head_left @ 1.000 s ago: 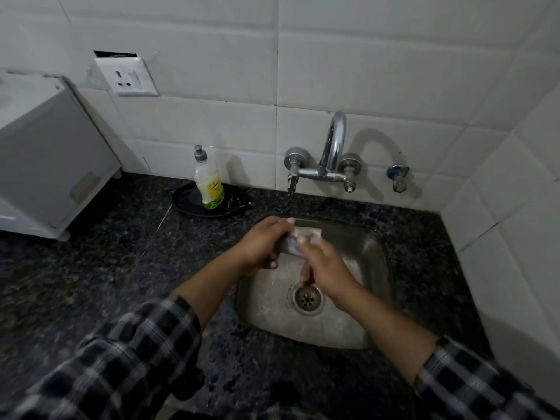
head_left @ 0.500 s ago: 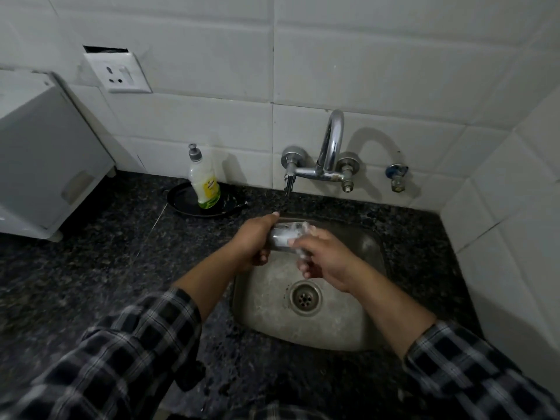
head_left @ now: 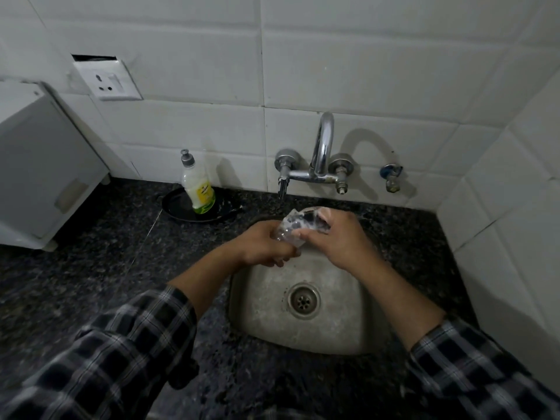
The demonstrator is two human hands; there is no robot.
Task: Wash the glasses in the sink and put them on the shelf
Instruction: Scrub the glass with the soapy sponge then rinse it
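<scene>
I can read no text anywhere from here. The only printed surface I find is the yellow label on the soap bottle (head_left: pixel 198 189), left of centre in the frame, standing on a dark plate (head_left: pixel 174 207). It carries a small dark mark and some print, all too blurred and small to make out.

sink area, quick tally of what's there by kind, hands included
glass: 1
hands: 2, left hand and right hand, both gripping the glass
soap bottle: 1
black dish: 1
tap: 1
small valve: 1
sink: 1
wall socket: 1
white box: 1
total: 10
</scene>
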